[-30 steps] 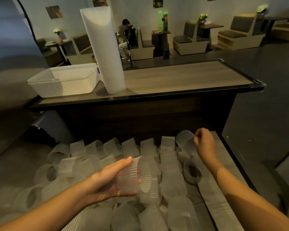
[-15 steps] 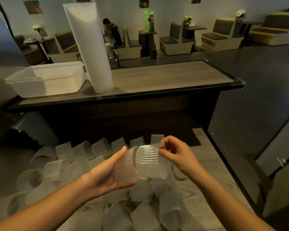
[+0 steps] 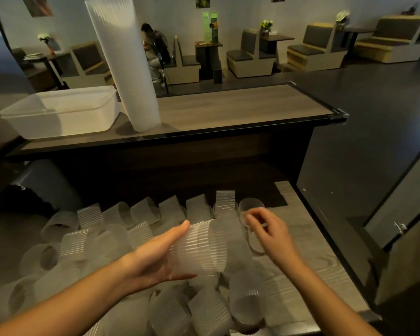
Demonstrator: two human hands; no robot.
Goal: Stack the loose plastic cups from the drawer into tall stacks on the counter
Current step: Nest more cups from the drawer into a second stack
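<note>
My left hand [image 3: 153, 258] grips a short nested stack of ribbed translucent cups [image 3: 199, 248], held sideways over the open drawer [image 3: 325, 267]. To its right, my right hand [image 3: 267, 229] hovers blurred with loosely curled fingers beside a loose cup [image 3: 251, 206] lying on its side; I see nothing held in it. Several more loose cups [image 3: 121, 229] fill the drawer, with a row of them along its far edge. A tall stack of cups [image 3: 126, 69] stands upright on the counter [image 3: 228, 110] behind the drawer.
A white plastic tub [image 3: 58, 112] sits on the counter left of the tall stack. The counter's right half is bare wood. A dark bin [image 3: 41, 185] stands at the lower left. Beyond the counter are booths, tables and a seated person [image 3: 155, 44].
My right hand picked a cup from the drawer's right, pushed it onto the cups in my left hand, then let go and moved back right toward the loose cups.
</note>
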